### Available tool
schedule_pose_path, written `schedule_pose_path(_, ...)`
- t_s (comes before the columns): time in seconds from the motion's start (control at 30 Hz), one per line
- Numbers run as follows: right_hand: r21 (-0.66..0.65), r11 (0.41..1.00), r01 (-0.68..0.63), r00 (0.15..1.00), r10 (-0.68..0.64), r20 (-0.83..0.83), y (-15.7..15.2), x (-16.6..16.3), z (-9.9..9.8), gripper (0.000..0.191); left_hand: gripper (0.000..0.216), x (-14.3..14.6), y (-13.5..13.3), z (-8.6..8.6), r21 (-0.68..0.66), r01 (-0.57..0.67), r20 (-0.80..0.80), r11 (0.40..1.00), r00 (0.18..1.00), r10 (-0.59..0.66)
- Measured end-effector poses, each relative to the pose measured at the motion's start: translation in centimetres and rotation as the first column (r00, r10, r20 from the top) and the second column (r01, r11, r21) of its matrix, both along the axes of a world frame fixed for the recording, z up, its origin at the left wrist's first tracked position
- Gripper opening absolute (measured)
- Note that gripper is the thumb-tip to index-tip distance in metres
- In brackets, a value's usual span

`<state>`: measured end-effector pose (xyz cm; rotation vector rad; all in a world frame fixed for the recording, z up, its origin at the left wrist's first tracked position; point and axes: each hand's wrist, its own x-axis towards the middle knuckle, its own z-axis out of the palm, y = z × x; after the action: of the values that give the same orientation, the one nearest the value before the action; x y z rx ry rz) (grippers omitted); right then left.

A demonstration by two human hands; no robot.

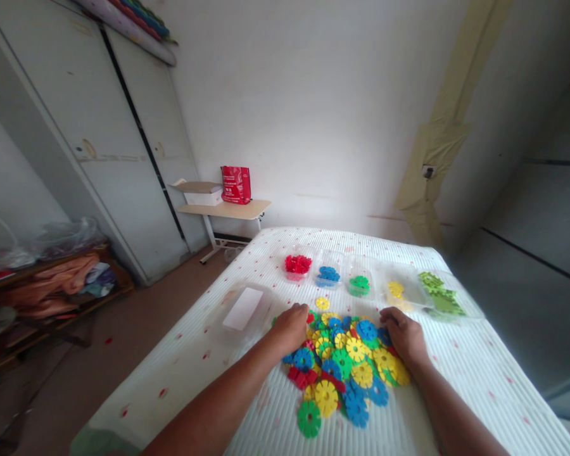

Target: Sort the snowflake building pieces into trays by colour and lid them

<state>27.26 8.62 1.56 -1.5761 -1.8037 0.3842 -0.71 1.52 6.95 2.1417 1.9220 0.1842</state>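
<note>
A heap of flat plastic snowflake discs (344, 367) in red, blue, yellow and green lies on a white cloth-covered surface (479, 367). My left hand (292, 326) rests with curled fingers on the heap's left edge. My right hand (403, 332) sits with curled fingers on its right edge. What either hand holds is hidden. Behind the heap stand clear trays of sorted discs: red (297, 264), blue (328, 275), green (359, 285), yellow (396, 290) and light green (441, 297). A single yellow disc (322, 303) lies apart.
A clear lidded box (244, 309) with white paper inside lies left of the heap. Beyond stand a small side table (228, 209) with a red bag (236, 184), a tall grey wardrobe (99, 145), and a cluttered low shelf (52, 285) at left.
</note>
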Motion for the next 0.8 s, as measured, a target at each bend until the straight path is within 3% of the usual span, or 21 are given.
schedule_pose_path(0.17,0.007,1.000,-0.001,1.000,0.002,-0.009,0.1,0.0,-0.2,0.026,0.014,-2.1,2.0,1.8,0.045,-0.080,0.041,0.996,0.996,0.078)
schedule_pose_path(0.4,-0.009,1.000,0.006,1.000,-0.006,-0.016,0.0,-0.1,0.0,0.026,0.024,-3.5,9.7,7.1,0.233,-0.257,0.081,0.938,0.966,0.245)
schedule_pose_path(0.5,-0.008,1.000,-0.001,1.000,0.001,-0.010,0.0,-0.1,0.2,0.026,0.031,-3.1,10.8,7.4,0.266,-0.300,0.093,0.916,0.954,0.285)
schedule_pose_path(0.63,-0.013,1.000,-0.009,1.000,0.009,-0.018,0.0,0.0,0.2,0.026,0.031,-2.6,8.4,5.5,0.269,-0.283,0.098,0.921,0.959,0.266)
schedule_pose_path(0.73,-0.019,1.000,-0.015,0.999,0.014,-0.043,0.1,0.1,0.2,0.026,0.028,-2.6,4.6,3.7,0.257,-0.221,0.110,0.941,0.974,0.198)
schedule_pose_path(0.8,-0.039,0.999,-0.018,0.997,0.015,-0.080,0.1,0.1,0.3,0.025,0.027,-2.5,1.5,2.7,0.233,-0.119,0.181,0.965,0.980,0.077)
